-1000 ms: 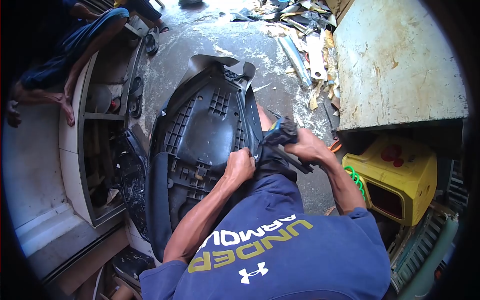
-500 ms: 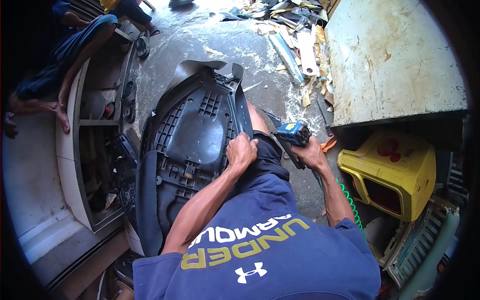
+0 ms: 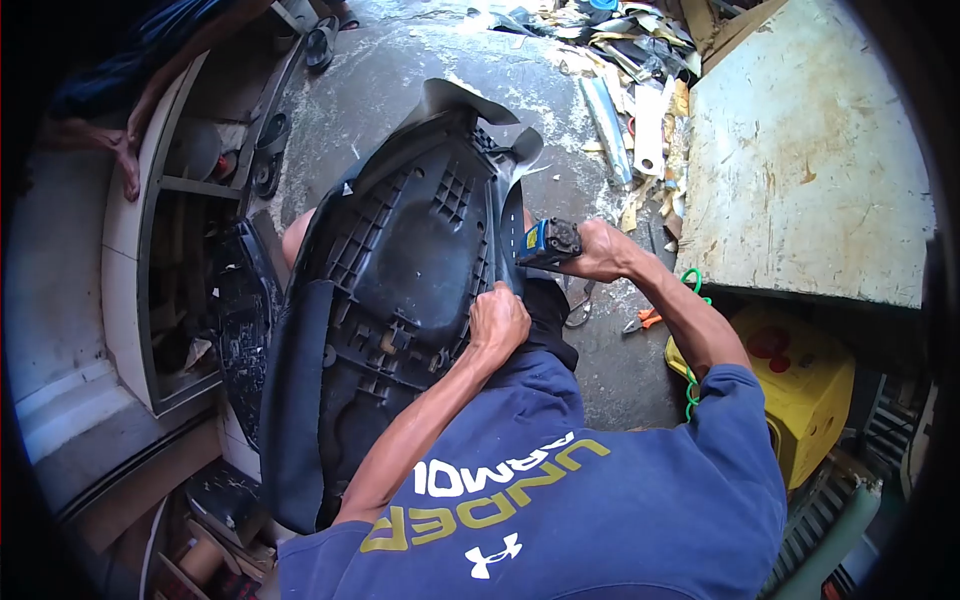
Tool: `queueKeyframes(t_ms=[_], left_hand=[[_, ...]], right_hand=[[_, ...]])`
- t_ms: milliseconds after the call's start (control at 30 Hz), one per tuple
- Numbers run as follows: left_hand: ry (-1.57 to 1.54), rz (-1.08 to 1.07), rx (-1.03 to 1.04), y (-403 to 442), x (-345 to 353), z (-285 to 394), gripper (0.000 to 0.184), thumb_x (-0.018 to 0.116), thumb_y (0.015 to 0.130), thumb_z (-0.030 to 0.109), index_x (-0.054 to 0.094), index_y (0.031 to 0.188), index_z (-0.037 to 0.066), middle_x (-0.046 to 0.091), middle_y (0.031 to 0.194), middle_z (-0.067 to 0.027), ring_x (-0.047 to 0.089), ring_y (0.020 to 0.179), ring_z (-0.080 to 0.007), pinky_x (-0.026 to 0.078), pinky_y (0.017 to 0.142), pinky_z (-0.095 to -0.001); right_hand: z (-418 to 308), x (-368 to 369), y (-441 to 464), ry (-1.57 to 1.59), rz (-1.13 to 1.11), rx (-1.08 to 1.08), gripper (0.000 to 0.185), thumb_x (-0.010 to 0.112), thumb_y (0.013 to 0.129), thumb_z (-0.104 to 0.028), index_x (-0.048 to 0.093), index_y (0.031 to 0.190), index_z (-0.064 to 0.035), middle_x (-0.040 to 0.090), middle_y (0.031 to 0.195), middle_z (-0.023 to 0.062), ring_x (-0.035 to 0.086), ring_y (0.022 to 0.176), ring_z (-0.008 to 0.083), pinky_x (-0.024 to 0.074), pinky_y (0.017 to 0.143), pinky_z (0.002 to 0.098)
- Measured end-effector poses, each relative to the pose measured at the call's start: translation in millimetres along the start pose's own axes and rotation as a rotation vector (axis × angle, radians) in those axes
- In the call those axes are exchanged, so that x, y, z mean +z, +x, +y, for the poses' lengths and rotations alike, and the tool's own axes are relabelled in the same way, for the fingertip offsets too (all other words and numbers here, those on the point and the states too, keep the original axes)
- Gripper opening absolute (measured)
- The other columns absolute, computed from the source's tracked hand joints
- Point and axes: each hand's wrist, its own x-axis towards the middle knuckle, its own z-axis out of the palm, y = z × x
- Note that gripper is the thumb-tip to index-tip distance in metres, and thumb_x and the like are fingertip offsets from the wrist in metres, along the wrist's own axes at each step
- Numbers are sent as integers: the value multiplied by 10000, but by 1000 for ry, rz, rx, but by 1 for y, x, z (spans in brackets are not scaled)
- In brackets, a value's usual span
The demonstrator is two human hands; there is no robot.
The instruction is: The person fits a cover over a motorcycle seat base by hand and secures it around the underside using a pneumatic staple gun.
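Note:
A black motorcycle seat [image 3: 410, 250] lies upside down across my lap, its ribbed plastic base facing up. Black cover material [image 3: 510, 235] folds over the right rim, where a row of short pale staples shows; at the far end the material sticks up loose. My left hand [image 3: 498, 322] is closed on the folded cover edge at the right rim. Just beyond it, my right hand [image 3: 603, 250] grips a blue and black staple gun [image 3: 552, 243], its front end at the cover edge. Whether its nose touches the cover I cannot tell.
Orange-handled pliers [image 3: 645, 320] lie on the floor at right, near a yellow housing [image 3: 810, 420] and a coiled green hose [image 3: 692, 385]. A worn pale panel [image 3: 810, 150] stands right. Scraps [image 3: 640, 50] pile up ahead. Another person's foot [image 3: 125, 165] rests by the left shelf.
My right hand has brought the staple gun from right of my thigh up and left to the seat's rim. My left hand still holds the cover; the view has shifted somewhat.

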Motion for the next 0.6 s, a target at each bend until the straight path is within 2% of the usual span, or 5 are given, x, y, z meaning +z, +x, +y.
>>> queueKeyframes(t_ms=[233, 300, 367, 533, 600], left_hand=[[-15, -27, -66, -3, 1, 4, 298, 598, 858, 144, 610, 953, -139, 680, 852, -361, 701, 827, -507, 576, 772, -556], [-13, 30, -32, -4, 5, 2, 288, 614, 888, 164, 623, 897, -124, 661, 780, -360, 689, 782, -512, 565, 747, -568], [-25, 34, -38, -5, 7, 1, 285, 613, 887, 162, 625, 894, -123, 659, 782, -364, 688, 785, -515, 564, 748, -569], [-34, 39, -52, -3, 4, 1, 275, 610, 883, 155, 632, 886, -119, 658, 793, -371, 685, 792, -522, 562, 749, -572], [-10, -51, -97, -1, 0, 3, 267, 616, 837, 115, 629, 986, -106, 684, 912, -360, 695, 884, -509, 577, 798, -547]], right_hand=[[-39, -24, 7, -91, -119, 35, 555, 746, 767, -445, 682, 828, 103, 631, 653, 275, 666, 573, 317, 511, 613, 460], [-41, -23, 9, -108, -133, 43, 544, 740, 771, -433, 681, 821, 105, 633, 659, 279, 675, 580, 331, 517, 617, 463], [-39, -17, 12, -169, -111, 43, 489, 711, 764, -377, 676, 797, 110, 638, 689, 304, 694, 635, 389, 533, 637, 476], [-61, -19, 9, -300, -34, 15, 427, 669, 748, -289, 616, 687, 130, 604, 644, 313, 643, 573, 396, 520, 591, 464], [-58, -21, 11, -316, -101, 30, 432, 674, 755, -306, 629, 710, 121, 604, 631, 292, 635, 565, 377, 508, 586, 460]])
